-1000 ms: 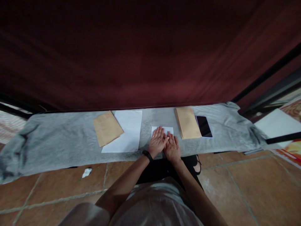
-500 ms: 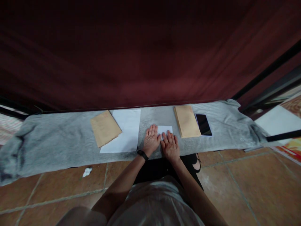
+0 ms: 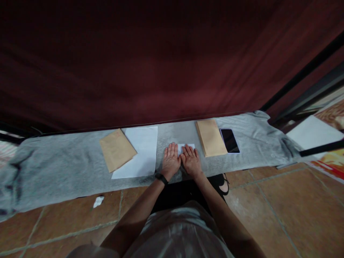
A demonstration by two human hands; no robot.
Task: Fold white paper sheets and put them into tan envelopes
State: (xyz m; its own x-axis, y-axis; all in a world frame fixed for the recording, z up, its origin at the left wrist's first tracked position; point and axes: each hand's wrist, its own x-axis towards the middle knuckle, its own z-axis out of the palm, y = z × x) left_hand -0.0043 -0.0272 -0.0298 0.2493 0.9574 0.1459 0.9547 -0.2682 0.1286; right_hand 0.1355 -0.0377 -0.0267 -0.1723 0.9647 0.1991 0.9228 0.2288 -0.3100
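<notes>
A small white piece of paper (image 3: pixel 182 146), apparently folded, lies on the grey cloth in front of me, mostly covered by my hands. My left hand (image 3: pixel 171 161) rests flat over its left side, fingers stretched out and pointing away from me. Flat on its right part lies my right hand (image 3: pixel 191 160), fingers slightly spread. The two thumbs are close together. To the left is a large white sheet (image 3: pixel 146 150), partly under some brown envelopes (image 3: pixel 117 148). Right of my hands sits a stack of brown envelopes (image 3: pixel 212 138).
A phone (image 3: pixel 230 140) lies beside the right stack. Grey cloth (image 3: pixel 67 161) covers the long, narrow surface, with a dark red curtain (image 3: pixel 161 71) behind it. A crumpled white scrap (image 3: pixel 98 201) is on the tiled floor. Dark bars (image 3: pixel 303 73) stand at the right.
My right hand has moved up and left over the small paper, covering more of it. My left hand stays flat at its left side. The view has shifted slightly.
</notes>
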